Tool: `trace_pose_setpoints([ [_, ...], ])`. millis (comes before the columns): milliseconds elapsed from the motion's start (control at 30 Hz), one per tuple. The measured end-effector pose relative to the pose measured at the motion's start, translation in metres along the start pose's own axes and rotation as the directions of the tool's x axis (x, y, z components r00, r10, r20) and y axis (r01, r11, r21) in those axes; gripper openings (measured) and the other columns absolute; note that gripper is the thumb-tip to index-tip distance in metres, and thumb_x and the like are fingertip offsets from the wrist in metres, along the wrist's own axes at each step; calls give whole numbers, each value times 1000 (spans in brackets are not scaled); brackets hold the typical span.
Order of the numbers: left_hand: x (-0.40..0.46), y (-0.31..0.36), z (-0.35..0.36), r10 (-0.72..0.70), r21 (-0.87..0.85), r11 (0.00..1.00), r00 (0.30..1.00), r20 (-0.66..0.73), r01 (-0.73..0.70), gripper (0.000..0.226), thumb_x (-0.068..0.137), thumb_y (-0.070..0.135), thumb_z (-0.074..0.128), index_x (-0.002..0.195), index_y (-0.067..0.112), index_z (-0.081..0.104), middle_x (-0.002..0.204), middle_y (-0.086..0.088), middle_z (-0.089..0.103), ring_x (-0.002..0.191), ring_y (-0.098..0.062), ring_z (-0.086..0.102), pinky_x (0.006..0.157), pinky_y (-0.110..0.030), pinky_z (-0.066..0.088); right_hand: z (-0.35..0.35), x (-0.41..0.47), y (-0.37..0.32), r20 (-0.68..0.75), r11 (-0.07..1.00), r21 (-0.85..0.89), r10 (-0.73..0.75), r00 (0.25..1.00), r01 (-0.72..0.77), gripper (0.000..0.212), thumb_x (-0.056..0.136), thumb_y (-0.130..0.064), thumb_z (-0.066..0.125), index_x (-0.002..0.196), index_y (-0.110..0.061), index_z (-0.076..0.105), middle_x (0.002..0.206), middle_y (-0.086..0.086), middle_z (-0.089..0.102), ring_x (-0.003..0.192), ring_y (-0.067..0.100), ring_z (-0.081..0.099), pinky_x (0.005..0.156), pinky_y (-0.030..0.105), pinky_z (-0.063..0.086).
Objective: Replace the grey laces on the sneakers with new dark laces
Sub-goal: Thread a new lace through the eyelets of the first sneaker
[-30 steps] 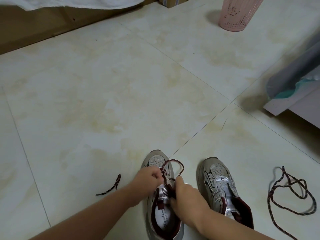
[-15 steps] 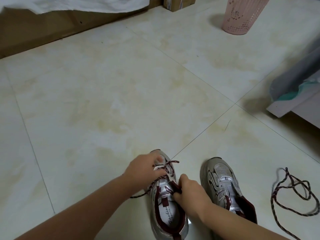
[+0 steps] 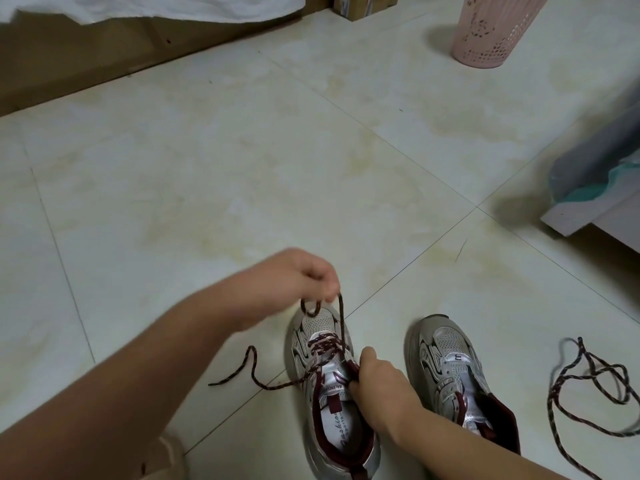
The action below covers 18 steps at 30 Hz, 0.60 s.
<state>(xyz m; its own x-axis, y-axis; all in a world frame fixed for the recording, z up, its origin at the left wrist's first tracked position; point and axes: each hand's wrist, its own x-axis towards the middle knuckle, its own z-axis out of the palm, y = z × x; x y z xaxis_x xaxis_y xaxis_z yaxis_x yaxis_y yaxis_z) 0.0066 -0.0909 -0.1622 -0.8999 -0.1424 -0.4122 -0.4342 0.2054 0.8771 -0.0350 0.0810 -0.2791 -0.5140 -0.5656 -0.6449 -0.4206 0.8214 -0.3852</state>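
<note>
Sneakers sit side by side on the floor (image 3: 242,161); the left sneaker (image 3: 332,393) is half laced. Right hand (image 3: 381,386) grips its side, and left hand (image 3: 294,282) pinches the dark lace (image 3: 341,320) and holds it up. Pulling too hard could tug the loose end (image 3: 242,370) out of its hole.

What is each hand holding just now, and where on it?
The left hand pinches the dark lace near its free end, pulling it up from the sneaker. The right hand grips that sneaker's collar beside the tongue.
</note>
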Motion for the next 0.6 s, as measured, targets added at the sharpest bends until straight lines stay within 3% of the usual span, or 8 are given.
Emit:
trace_pose_setpoints([
  [100, -8, 13, -9, 106, -214, 971, 994, 5, -103, 22, 67, 17, 53, 48, 24, 62, 53, 13, 54, 56, 1, 46, 59, -8, 38, 3, -1, -1, -7, 1000, -3, -7, 1000, 7, 11, 91, -14, 40, 93, -15, 29, 109, 13, 60, 93, 30, 55, 68, 31, 35],
  [200, -5, 8, 3, 103, -358, 929, 995, -3, -97, 22, 71, 16, 54, 52, 21, 62, 57, 11, 56, 56, -1, 45, 59, -8, 39, 3, 1, -2, -13, 1000, -6, -7, 1000, 7, 10, 91, -14, 39, 94, -15, 30, 108, 13, 60, 95, 31, 57, 68, 31, 35],
  [300, 4, -2, 9, 46, -171, 983, 993, -105, -64, 23, 83, 20, 62, 61, 23, 64, 70, 6, 62, 65, -6, 47, 69, -16, 40, -2, 4, -3, 22, 1000, -14, 11, 1000, -11, 15, 92, -19, 43, 93, -15, 29, 112, 13, 59, 102, 32, 56, 69, 30, 34],
  [400, 11, -7, 11, 24, -32, 999, 984, -174, -30, 22, 86, 22, 62, 65, 27, 66, 83, -17, 64, 73, -16, 48, 72, -28, 39, -11, 0, -5, 47, 1000, -7, -19, 999, 20, 29, 90, -33, 52, 98, -17, 29, 115, 9, 59, 104, 29, 57, 72, 30, 36],
  [467, 12, -10, 17, 47, 43, 998, 982, -181, -40, 22, 84, 17, 64, 65, 27, 65, 77, -7, 65, 71, -9, 52, 69, -19, 42, -24, -6, -10, -11, 985, 133, -111, 994, 111, 47, 82, -44, 63, 113, -26, 34, 105, -3, 63, 97, 13, 61, 73, 25, 42],
  [500, 11, -11, 20, 57, 56, 997, 984, -169, -48, 22, 83, 15, 65, 64, 27, 65, 70, 5, 65, 68, -3, 54, 67, -14, 43, -31, -9, -15, -68, 951, 250, -172, 983, 184, 48, 79, -42, 67, 116, -35, 37, 90, -12, 63, 83, 0, 60, 68, 17, 42],
  [533, 11, -11, 24, 63, 47, 997, 985, -161, -56, 22, 82, 14, 66, 64, 26, 66, 65, 12, 63, 65, 1, 54, 65, -11, 43, -40, -11, -21, -115, 898, 365, -218, 969, 246, 41, 79, -36, 69, 109, -40, 42, 73, -15, 59, 67, -6, 55, 60, 12, 39],
  [600, 11, -16, 32, 67, -27, 997, 974, -214, -75, 13, 82, 11, 66, 73, 20, 70, 67, 12, 64, 65, 3, 56, 66, -10, 44, -55, -9, -32, -181, 779, 560, -219, 959, 284, 9, 84, -24, 65, 85, -28, 58, 53, -12, 50, 50, 0, 44, 50, 17, 36],
])
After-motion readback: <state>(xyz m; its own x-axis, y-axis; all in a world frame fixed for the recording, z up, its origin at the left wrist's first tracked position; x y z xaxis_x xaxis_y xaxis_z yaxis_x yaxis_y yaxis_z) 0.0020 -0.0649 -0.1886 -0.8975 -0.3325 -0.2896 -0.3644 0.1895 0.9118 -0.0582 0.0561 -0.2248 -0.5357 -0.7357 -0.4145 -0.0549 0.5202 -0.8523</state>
